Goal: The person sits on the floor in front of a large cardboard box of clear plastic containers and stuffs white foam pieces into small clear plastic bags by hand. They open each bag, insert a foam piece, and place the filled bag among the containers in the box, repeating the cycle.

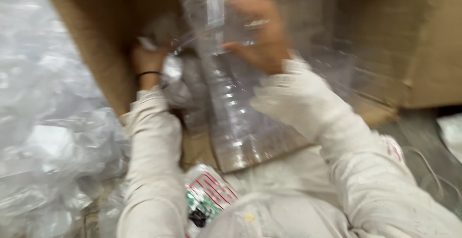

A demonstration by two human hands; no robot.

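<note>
1. The right hand [260,36] grips a clear plastic sheet [231,103], fingers [240,48] curled over its upper part.
2. The left hand [149,60] is blurred; whether its grip is closed cannot be told.
3. The sheet hangs over the cardboard box [96,41].

Grey floor [414,132] shows bare only at 3 to 4 o'clock, right of the sleeve. Open brown cardboard box [101,45] sits on it, filling 11 to 2 o'clock, flaps spread out (frame is motion-blurred, edges soft). Big heap of crumpled clear plastic wrap [43,122] covers the floor from 7 to 10 o'clock, touching the box's left flap. White object [452,127] cut off by the frame edge at 3 o'clock, kind can't be told. Thin pale cable [433,170] loops over the floor at 4 o'clock, just beside the sleeve.
</note>
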